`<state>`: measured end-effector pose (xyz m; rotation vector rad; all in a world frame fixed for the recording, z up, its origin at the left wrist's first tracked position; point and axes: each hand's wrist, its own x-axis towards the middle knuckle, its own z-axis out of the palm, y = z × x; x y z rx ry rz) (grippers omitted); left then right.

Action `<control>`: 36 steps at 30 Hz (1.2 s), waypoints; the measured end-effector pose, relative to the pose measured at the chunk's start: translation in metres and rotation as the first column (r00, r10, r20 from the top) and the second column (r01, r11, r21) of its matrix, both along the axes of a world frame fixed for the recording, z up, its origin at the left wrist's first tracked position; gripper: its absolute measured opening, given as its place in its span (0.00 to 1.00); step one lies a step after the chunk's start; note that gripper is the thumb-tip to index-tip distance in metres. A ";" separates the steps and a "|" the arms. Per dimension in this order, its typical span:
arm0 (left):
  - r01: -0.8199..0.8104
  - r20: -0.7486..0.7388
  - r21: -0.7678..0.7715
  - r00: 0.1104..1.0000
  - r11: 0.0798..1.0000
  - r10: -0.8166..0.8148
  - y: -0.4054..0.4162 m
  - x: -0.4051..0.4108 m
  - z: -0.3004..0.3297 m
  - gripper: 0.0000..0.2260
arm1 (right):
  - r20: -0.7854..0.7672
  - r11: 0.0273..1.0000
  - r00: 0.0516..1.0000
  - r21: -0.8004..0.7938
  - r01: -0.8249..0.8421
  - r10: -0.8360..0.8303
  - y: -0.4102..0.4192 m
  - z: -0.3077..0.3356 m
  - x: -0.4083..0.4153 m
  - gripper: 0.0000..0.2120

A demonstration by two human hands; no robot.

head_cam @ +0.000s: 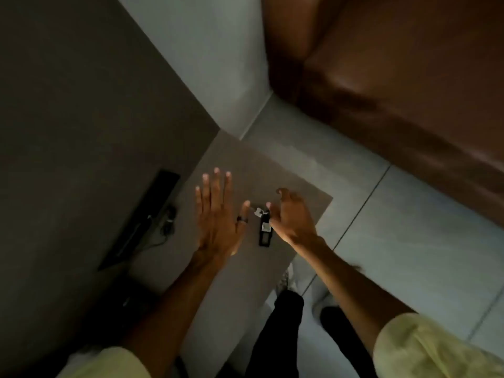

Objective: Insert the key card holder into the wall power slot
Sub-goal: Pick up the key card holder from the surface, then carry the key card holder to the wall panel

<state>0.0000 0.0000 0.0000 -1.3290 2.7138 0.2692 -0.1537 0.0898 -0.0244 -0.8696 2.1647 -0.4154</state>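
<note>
Brown leather-look upholstery of a sofa [395,85] is seen across the upper right; grey floor tiles [409,241] lie below it. Dark wall panelling [68,118] fills the left side, lighter grey wall [204,64] beside it toward the corner. A grey-brown tabletop [245,268] is set against the dark wall, with its right edge over the tiles. A long black wall unit [141,216] is mounted on the dark panel just left of the tabletop; a dark cable [163,230] is seen at its lower edge. Whether this unit is the power slot cannot be told.

Both forearms are extended over the tabletop, pale yellow sleeves [436,347] at the bottom of the view. Black trousers [283,331] are visible between the arms.

Left hand [218,214] is held flat, fingers spread and straight, nothing grasped; a dark ring [242,219] is worn on the thumb. Right hand [293,214] is positioned over the tabletop, fingers loosely curled and parted, thumb stretched toward the holder's top end; no closed grasp is seen, contact cannot be confirmed.

Key card holder [265,230], black and narrow, is lying flat on the tabletop between the two hands, just beside the right thumb. A small white tag [258,212] is attached at its far end. It is well apart from the wall unit.
</note>
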 end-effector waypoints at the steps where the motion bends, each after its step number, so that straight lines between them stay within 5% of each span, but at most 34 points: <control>1: -0.003 0.011 0.015 1.000 1.000 0.003 0.002 0.001 -0.011 0.34 | 0.031 0.999 0.999 0.026 0.026 -0.026 -0.002 -0.014 0.008 0.20; 6: -0.009 0.037 0.052 0.999 0.999 0.007 0.019 0.015 -0.037 0.34 | -0.041 0.992 0.998 0.120 -0.039 0.044 -0.007 -0.050 0.050 0.23; 9: 0.011 0.060 0.057 0.998 0.998 -0.015 0.022 0.023 -0.032 0.34 | -0.022 0.990 0.998 0.135 -0.049 0.052 -0.004 -0.050 0.058 0.14; 17: 0.186 0.051 -0.068 0.982 0.980 -0.182 0.017 -0.030 0.052 0.33 | 0.032 0.994 0.994 0.010 0.107 -0.107 0.027 0.027 -0.028 0.07; 23: 0.312 -0.157 -0.179 0.927 0.933 -0.340 0.026 -0.141 0.169 0.32 | -0.045 0.887 0.970 -0.418 0.197 -0.237 0.064 0.159 -0.129 0.05; 27: 0.359 -0.372 -0.273 0.816 0.893 -0.442 0.049 -0.214 0.259 0.32 | -0.187 0.760 0.942 -0.642 0.096 -0.277 0.101 0.272 -0.195 0.07; 32: 0.415 -0.475 -0.457 0.634 0.787 -0.611 0.085 -0.298 0.385 0.32 | -0.420 0.721 0.845 -0.690 -0.058 -0.333 0.153 0.425 -0.266 0.07; 36: 0.445 -0.477 -0.572 0.503 0.689 -0.721 0.118 -0.352 0.493 0.32 | -0.458 0.658 0.715 -0.753 0.003 -0.528 0.208 0.549 -0.300 0.06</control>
